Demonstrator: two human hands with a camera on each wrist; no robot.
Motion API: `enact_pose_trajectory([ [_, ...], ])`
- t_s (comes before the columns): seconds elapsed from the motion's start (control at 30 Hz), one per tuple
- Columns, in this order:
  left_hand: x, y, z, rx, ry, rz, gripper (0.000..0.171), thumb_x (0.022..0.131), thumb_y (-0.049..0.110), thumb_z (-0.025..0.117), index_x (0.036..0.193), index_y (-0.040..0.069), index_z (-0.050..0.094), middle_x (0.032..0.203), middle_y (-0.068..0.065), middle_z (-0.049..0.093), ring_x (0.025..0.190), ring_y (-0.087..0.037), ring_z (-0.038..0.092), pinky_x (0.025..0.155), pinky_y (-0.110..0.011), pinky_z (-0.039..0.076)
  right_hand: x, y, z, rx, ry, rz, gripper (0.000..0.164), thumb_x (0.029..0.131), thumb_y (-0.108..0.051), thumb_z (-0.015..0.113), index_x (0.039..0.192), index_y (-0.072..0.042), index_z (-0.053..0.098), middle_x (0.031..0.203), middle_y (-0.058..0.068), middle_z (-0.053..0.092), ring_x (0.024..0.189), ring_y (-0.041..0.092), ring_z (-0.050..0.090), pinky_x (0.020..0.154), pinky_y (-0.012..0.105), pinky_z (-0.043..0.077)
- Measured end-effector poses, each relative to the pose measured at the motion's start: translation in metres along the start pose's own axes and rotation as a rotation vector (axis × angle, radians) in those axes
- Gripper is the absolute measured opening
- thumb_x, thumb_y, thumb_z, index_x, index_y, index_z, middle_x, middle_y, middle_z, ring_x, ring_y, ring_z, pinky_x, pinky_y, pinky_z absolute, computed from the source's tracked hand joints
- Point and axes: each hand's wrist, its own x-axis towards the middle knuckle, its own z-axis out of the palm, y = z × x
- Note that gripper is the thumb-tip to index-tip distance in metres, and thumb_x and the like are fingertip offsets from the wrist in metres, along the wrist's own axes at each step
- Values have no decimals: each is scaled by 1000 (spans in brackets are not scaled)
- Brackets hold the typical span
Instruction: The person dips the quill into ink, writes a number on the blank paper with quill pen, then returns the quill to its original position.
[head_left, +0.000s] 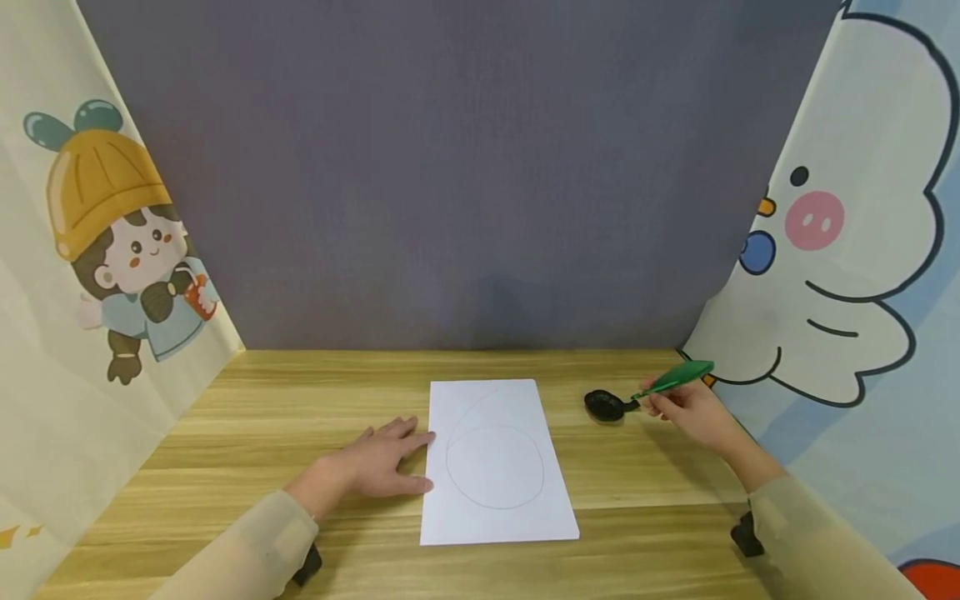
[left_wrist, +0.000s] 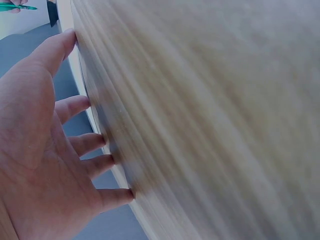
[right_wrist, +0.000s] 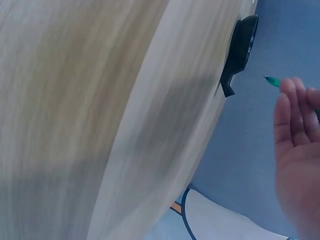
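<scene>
My right hand [head_left: 693, 412] pinches a slim green pen [head_left: 681, 375] with a broad, leaf-like end, raised over the right side of the table. In the right wrist view its dark tip [right_wrist: 267, 78] pokes out past the fingers. Just left of that hand sits a black oval cup-like piece [head_left: 603, 406] with a short bent stem, on the table. A white sheet of paper [head_left: 498, 529] lies in the middle, bearing a thin pencil-like circle and a curved line. Fingers spread, my left hand [head_left: 381, 462] rests on the table, its thumb and index fingertips at the paper's left edge.
The wooden table [head_left: 322, 396] ends at a dark grey backdrop [head_left: 465, 183]. Cartoon-printed cloths hang on both sides, with a capped figure [head_left: 135, 242] at left and a white character [head_left: 862, 167] at right, close beyond my right hand.
</scene>
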Motion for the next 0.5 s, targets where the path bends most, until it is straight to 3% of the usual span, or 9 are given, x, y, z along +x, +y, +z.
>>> enact_pose_trajectory([
  [0.1, 0, 0, 0, 5, -2, -2, 87, 100, 66, 70, 170, 22, 44, 182, -20, 26, 169, -46, 22, 133, -76, 17, -2, -1, -1, 0, -29, 19, 29, 109, 0, 64, 136, 10, 69, 110, 18, 81, 92, 9, 77, 76, 29, 66],
  [0.2, 1, 0, 0, 4, -3, 1, 87, 100, 66, 70, 170, 22, 43, 182, -21, 25, 169, -47, 22, 133, -76, 17, -3, -3, -4, 4, -52, 98, 34, 109, -8, 68, 141, 3, 69, 124, 24, 79, 101, 5, 78, 84, 25, 66],
  [0.37, 0, 0, -1, 6, -5, -3, 88, 100, 67, 69, 171, 23, 42, 182, -20, 25, 169, -46, 21, 134, -75, 16, -5, -5, -7, 12, -79, 194, 37, 110, -18, 69, 145, -9, 70, 133, 20, 77, 108, -4, 74, 92, 20, 62],
  [0.5, 0, 0, -1, 8, -6, -12, 87, 100, 68, 68, 171, 24, 42, 182, -18, 25, 170, -44, 21, 134, -74, 16, -7, -6, -7, 71, -61, 180, 35, 111, -12, 66, 144, -3, 68, 132, 21, 77, 107, -5, 72, 91, 20, 62],
])
